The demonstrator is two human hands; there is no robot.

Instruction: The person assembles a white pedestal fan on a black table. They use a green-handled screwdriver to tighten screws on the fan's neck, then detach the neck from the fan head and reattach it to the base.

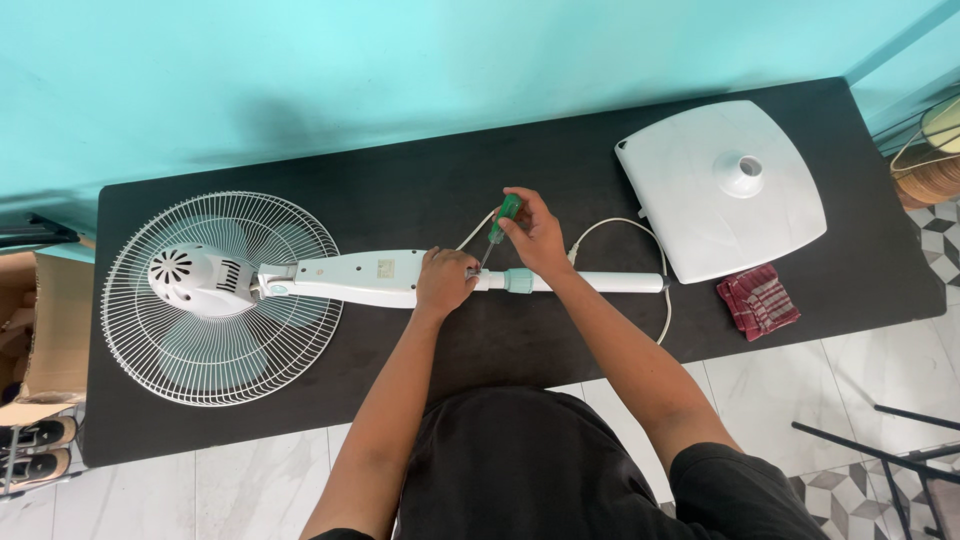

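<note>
A white pedestal fan (300, 280) lies flat along the black table (420, 190), its wire grille (215, 300) at the end farthest from the detached base. The fan's pole (600, 283) extends from the control housing toward that base, with a pale green collar (519, 280) fitted around it.

The left hand (445, 283) rests on the pole just beside the collar, on the grille side; its grip is closed around the pole where the housing ends. The right hand (535, 235) sits above the collar, its grip pinching the green handle of a screwdriver (497, 228). The screwdriver is tilted, its tip pointing down at the pole between the left hand and the collar.

A white power cord (640, 235) loops on the table behind the pole. The square white base (790, 200) lies well apart from the collar, past the pole's free end. A red checked cloth (757, 300) lies just beside the base, at its near edge.
</note>
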